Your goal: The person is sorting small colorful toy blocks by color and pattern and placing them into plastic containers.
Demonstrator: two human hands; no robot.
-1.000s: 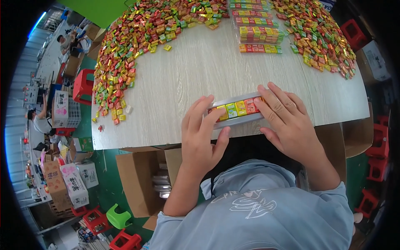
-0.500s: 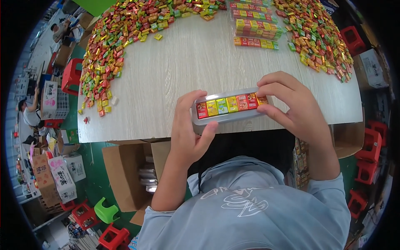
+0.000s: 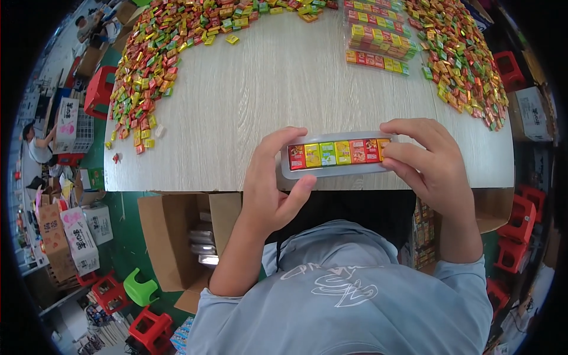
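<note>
L hand [image 3: 266, 183], thumb spread, R hand [image 3: 436, 165], fingers bent, gripping grey tray [image 3: 337, 171] by opp. ends

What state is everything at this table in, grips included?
Tray, open side up.
Row of wrapped pieces, lined up inside; right end partly covered.
Left grip, closed around the left end.
Right grip, fingers bent at the right end; pinching unclear.
Left heap, loose.
Right heap, loose.
Packed rows, grouped neatly.
Cardboard box, flaps open.
</note>
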